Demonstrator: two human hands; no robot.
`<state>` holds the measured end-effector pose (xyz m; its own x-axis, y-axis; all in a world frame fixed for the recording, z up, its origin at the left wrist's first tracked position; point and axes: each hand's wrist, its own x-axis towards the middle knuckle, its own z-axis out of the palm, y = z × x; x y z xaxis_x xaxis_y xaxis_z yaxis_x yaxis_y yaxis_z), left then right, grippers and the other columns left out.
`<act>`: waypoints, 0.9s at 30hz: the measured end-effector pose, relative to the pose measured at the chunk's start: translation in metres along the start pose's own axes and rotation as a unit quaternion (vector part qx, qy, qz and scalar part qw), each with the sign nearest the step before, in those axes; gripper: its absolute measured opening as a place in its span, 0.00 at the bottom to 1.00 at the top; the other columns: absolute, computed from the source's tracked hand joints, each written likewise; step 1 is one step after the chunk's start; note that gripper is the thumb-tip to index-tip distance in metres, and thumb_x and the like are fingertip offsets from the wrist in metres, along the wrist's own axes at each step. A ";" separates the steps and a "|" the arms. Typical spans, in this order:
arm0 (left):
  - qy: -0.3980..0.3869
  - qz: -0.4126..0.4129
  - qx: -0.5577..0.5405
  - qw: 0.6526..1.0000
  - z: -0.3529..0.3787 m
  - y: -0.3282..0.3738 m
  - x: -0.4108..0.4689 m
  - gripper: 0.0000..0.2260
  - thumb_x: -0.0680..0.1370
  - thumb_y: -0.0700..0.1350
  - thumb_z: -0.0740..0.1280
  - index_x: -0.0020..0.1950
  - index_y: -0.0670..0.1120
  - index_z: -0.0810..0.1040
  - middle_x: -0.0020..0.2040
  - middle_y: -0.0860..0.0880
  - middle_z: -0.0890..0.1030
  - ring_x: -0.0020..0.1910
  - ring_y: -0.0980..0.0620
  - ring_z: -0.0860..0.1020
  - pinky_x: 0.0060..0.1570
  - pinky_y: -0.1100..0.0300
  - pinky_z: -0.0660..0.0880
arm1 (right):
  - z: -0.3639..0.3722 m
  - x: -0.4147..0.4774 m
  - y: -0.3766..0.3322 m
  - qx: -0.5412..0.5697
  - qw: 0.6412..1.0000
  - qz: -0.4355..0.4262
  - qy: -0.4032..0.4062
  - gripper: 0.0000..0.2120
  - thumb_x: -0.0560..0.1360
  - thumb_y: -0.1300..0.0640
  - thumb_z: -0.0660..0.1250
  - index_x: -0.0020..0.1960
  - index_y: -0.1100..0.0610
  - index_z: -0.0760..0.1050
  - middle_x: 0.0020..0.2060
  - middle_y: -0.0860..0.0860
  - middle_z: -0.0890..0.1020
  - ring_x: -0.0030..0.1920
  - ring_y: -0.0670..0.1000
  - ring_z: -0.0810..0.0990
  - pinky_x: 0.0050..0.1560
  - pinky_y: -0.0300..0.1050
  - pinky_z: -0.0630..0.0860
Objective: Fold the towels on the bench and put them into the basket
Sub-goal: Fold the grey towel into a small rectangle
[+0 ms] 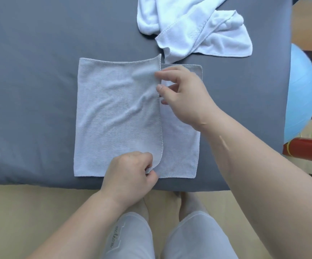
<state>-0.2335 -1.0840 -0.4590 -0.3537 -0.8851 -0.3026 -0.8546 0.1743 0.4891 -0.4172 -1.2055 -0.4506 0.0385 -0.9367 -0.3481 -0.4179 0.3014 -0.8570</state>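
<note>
Left hand (129,172) pinching grey towel (114,109) near corner, right hand (185,94) pinching flap edge, long axis near-to-far

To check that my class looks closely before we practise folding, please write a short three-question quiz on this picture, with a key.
1. True or false: the white towel on the bench is already neatly folded.
2. Which hand pinches the near corner of the folded-over flap of the grey towel? A. left hand B. right hand C. neither
3. In one word: is the basket in view?
Key: 1. False; it lies crumpled. 2. A; the right hand's fingers hold the flap's far edge. 3. No.
</note>
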 end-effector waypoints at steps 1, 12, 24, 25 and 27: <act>0.022 0.011 -0.009 1.000 -0.010 0.005 -0.002 0.06 0.65 0.48 0.61 0.30 0.47 0.69 0.25 0.52 0.69 0.25 0.50 0.68 0.22 0.56 0.68 | -0.004 -0.002 -0.006 0.018 1.000 -0.013 0.011 0.14 0.80 0.58 0.67 0.64 0.55 0.80 0.61 0.43 0.76 0.45 0.46 0.84 0.57 0.52 0.80; -0.031 0.041 -0.004 0.999 0.047 0.053 0.029 0.05 0.69 0.45 0.64 0.35 0.46 0.70 0.31 0.51 0.72 0.31 0.46 0.72 0.29 0.57 0.66 | -0.043 -0.005 0.041 0.025 0.989 0.075 0.125 0.09 0.75 0.61 0.69 0.53 0.51 0.83 0.51 0.48 0.84 0.46 0.50 0.85 0.54 0.53 0.82; 0.014 0.017 -0.077 0.997 0.020 0.062 0.024 0.05 0.65 0.46 0.62 0.33 0.47 0.67 0.27 0.53 0.67 0.29 0.51 0.67 0.27 0.56 0.66 | -0.056 -0.016 0.037 0.163 0.983 0.033 0.078 0.13 0.77 0.66 0.70 0.61 0.63 0.81 0.61 0.49 0.78 0.46 0.47 0.83 0.54 0.46 0.83; 0.040 0.037 -0.081 0.995 0.013 0.067 0.020 0.05 0.65 0.46 0.61 0.33 0.47 0.67 0.27 0.53 0.67 0.28 0.51 0.66 0.27 0.57 0.65 | -0.058 -0.019 0.033 0.171 0.981 0.023 0.084 0.14 0.76 0.67 0.69 0.61 0.63 0.81 0.61 0.48 0.78 0.46 0.47 0.83 0.53 0.45 0.82; 0.063 0.061 -0.090 0.992 0.008 0.075 0.014 0.04 0.64 0.45 0.62 0.33 0.46 0.68 0.27 0.53 0.67 0.28 0.51 0.66 0.26 0.57 0.64 | -0.064 -0.023 0.031 0.182 0.978 0.016 0.098 0.15 0.76 0.69 0.68 0.61 0.62 0.81 0.60 0.46 0.78 0.46 0.49 0.84 0.54 0.45 0.82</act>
<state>-0.3058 -1.0802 -0.4330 -0.3898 -0.9111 -0.1339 -0.7228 0.2126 0.6575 -0.4889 -1.1862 -0.4453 -0.1602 -0.9308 -0.3285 -0.0638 0.3419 -0.9376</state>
